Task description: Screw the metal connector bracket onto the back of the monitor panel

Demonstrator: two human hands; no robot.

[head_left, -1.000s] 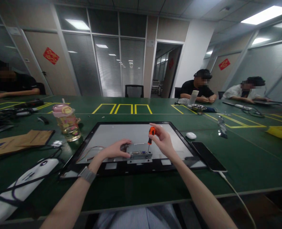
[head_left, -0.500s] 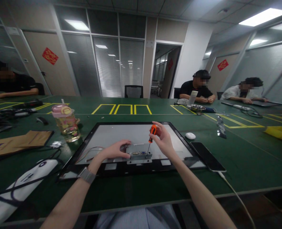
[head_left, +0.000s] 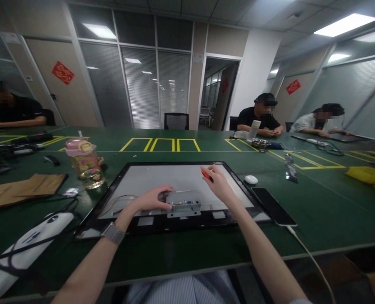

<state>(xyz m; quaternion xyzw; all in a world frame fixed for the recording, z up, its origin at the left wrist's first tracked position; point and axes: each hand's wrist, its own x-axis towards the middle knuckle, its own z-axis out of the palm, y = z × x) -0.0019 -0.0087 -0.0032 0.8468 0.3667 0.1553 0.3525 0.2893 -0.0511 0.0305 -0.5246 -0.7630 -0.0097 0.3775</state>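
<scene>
A black-framed monitor panel (head_left: 133, 179) lies back side up on the green table in front of me. A small grey metal board with connector ports (head_left: 184, 202) sits on its near edge. My left hand (head_left: 152, 198) rests on the left end of that board, fingers curled down on it. My right hand (head_left: 217, 183) is closed around an orange-handled screwdriver (head_left: 205, 172), lifted off the board and tilted flat, with only the handle end showing. Thin coloured wires (head_left: 118, 202) run across the panel to the left of the board.
A pink-lidded bottle (head_left: 84, 162), brown envelopes (head_left: 23, 188) and a white device with black cables (head_left: 25, 249) lie to the left. A white mouse (head_left: 251, 179) and a black phone (head_left: 273, 205) with a cable lie right. Three other people sit at the table's far sides.
My right hand has lifted the screwdriver off the board and tipped it from upright to nearly flat, moving slightly away. My left hand has stayed on the board.
</scene>
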